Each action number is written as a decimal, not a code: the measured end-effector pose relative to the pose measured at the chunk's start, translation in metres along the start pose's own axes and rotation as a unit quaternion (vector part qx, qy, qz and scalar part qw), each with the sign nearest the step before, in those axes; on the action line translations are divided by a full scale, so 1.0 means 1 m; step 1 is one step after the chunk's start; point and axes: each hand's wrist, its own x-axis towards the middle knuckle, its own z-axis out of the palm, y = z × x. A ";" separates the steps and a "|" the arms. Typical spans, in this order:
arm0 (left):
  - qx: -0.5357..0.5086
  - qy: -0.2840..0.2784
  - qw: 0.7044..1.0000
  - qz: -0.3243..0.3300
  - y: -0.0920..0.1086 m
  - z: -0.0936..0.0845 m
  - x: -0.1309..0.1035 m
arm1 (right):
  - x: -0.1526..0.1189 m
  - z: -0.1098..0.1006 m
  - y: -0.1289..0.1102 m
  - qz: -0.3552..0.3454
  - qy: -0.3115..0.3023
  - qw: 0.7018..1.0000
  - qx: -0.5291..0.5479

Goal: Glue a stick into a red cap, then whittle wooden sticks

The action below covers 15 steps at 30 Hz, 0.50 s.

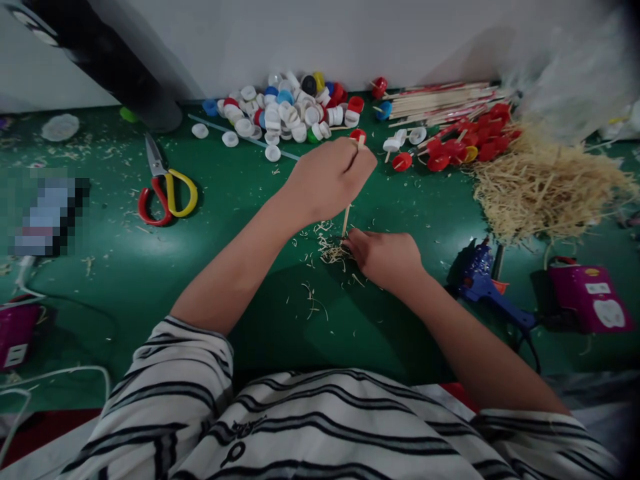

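Observation:
My left hand (pixel 333 177) is closed round a thin wooden stick (pixel 346 219), which slants down with its top poking out above my fist. Close to the stick's lower end, my right hand (pixel 387 257) has its fingers pinched together by a small heap of straw shreds (pixel 333 251). What those fingertips grip is hidden. A red bottle cap (pixel 358 135) shows just behind my left fist; whether it touches the stick I cannot tell.
Bottle caps (pixel 285 113) lie piled by the wall. Right of them are wooden sticks (pixel 435 103), red caps on sticks (pixel 480 140) and a straw heap (pixel 545 183). Scissors (pixel 167 193) and a phone (pixel 47 217) lie left; a blue glue gun (pixel 483 273) and purple box (pixel 590 300) right.

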 end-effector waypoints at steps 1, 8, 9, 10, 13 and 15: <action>0.003 0.001 1.000 -0.005 -0.001 0.000 0.000 | 0.001 0.000 0.001 0.000 0.002 1.000 0.002; -0.006 -0.008 1.000 -0.003 0.000 -0.001 0.000 | 0.008 -0.013 0.004 0.025 0.116 0.992 0.043; -0.008 -0.010 1.000 0.004 0.001 -0.001 -0.001 | 0.009 -0.016 0.004 0.027 0.135 0.989 0.049; -0.011 -0.015 1.000 0.011 0.002 -0.002 -0.001 | 0.010 -0.018 0.004 0.026 0.149 0.987 0.054; -0.012 -0.022 0.999 0.021 0.003 -0.004 -0.001 | 0.012 -0.021 0.004 0.025 0.166 0.984 0.066; 0.002 -0.013 1.000 0.021 0.001 -0.004 -0.001 | 0.013 -0.020 0.005 0.024 0.162 0.984 0.070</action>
